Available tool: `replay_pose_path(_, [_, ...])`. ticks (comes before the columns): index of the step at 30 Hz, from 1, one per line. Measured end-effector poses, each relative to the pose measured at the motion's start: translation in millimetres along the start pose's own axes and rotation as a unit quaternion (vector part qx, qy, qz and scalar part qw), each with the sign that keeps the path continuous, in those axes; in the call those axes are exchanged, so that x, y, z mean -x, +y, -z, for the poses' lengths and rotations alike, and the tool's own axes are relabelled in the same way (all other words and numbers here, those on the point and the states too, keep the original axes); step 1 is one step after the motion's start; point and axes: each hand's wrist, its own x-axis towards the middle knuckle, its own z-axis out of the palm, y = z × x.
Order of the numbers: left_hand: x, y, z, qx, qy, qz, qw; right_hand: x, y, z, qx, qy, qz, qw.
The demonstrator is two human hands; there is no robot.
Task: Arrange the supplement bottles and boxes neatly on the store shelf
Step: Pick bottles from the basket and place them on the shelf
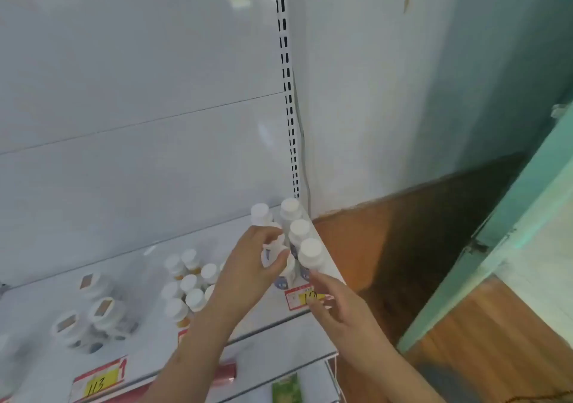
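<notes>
On the white store shelf (273, 315), several white-capped supplement bottles stand in a row along the right end (299, 232). My left hand (252, 266) grips one white bottle (274, 252) just left of that row, thumb and fingers curled around it. My right hand (333, 300) hovers at the shelf's front right corner with fingers relaxed, fingertips near the nearest bottle (311, 253), holding nothing. A cluster of smaller white-capped bottles with orange bodies (189, 284) stands in the middle of the shelf. Wider white jars with labelled lids (99, 309) sit at the left.
Red and yellow price tags (302, 298) (99, 378) are on the shelf's front edge. A slotted upright (288, 92) rises behind the bottles. A lower shelf holds a green box (286, 388). Wooden floor (465, 325) and a teal door frame (511, 232) lie to the right.
</notes>
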Motion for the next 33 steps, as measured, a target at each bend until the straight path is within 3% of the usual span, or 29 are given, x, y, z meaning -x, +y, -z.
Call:
replay_pose_path(4, [4, -6, -11, -0.044, -0.050, 0.015, 0.998, -7, 2, -5, -0.002, 0.004, -0.026, 1.000])
replay_pose_path(10, [6, -12, 6, -0.009, -0.020, 0.029, 0.999, -9, -3, -14, 0.007, 0.018, -0.050, 0.999])
replay_pose_path(15, [26, 4, 46, 0.227, 0.020, 0.141, 0.963, -4, -38, -15, -0.092, 0.027, -0.039, 0.995])
replay_pose_path(19, [46, 14, 54, 0.341, 0.015, 0.171, 0.924, -2, -55, -19, -0.185, -0.005, -0.037, 0.982])
replay_pose_path(23, [58, 17, 50, 0.375, 0.014, 0.182, 0.909, 0, -67, -19, -0.306, 0.003, -0.080, 0.949])
replay_pose_path(27, [67, 19, 52, 0.412, -0.015, 0.165, 0.896, 5, -77, -19, -0.449, -0.018, -0.165, 0.878])
replay_pose_path(33, [76, 22, 55, 0.451, -0.038, 0.167, 0.876, 7, -83, -33, -0.501, -0.092, -0.231, 0.829])
